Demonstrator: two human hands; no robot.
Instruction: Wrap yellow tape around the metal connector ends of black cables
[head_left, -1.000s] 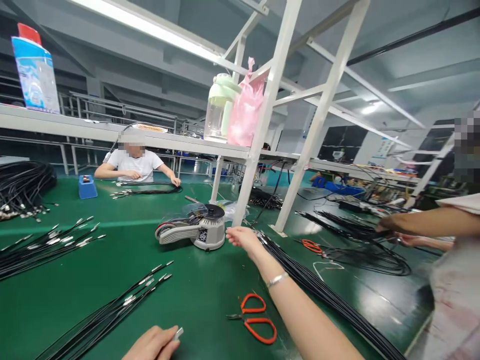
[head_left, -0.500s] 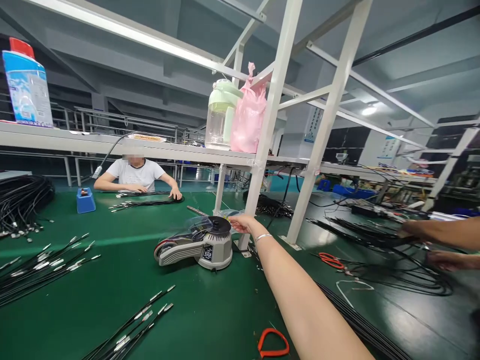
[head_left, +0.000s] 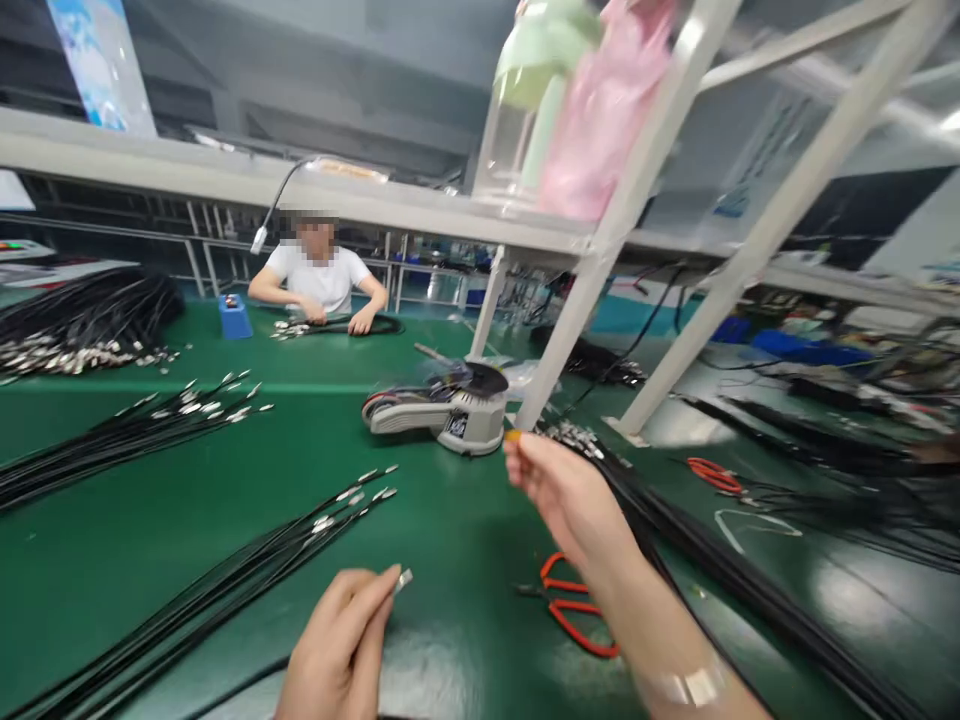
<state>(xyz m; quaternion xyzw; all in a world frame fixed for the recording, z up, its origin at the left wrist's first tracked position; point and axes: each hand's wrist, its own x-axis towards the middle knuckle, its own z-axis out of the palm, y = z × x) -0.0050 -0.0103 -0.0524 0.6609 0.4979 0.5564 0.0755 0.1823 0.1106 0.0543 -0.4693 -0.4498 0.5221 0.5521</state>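
In the lower middle, my left hand pinches a black cable close to its silvery connector, which sticks out past the fingertips. My right hand is raised to the right of it, thumb and fingers closed on a small amber piece of tape. Just beyond that hand stands a grey round tape dispenser with a black disc on top. Red-handled scissors lie on the green mat, partly hidden under my right forearm.
Bundles of black cables lie at left, centre-left and right. A white shelf post rises behind the dispenser. Across the table a person handles cables. A blue box and more red-handled scissors are there too.
My right hand has come back from behind the dispenser toward me, with amber tape in its fingers. My left hand has come into view holding a cable. The view has tilted downward.
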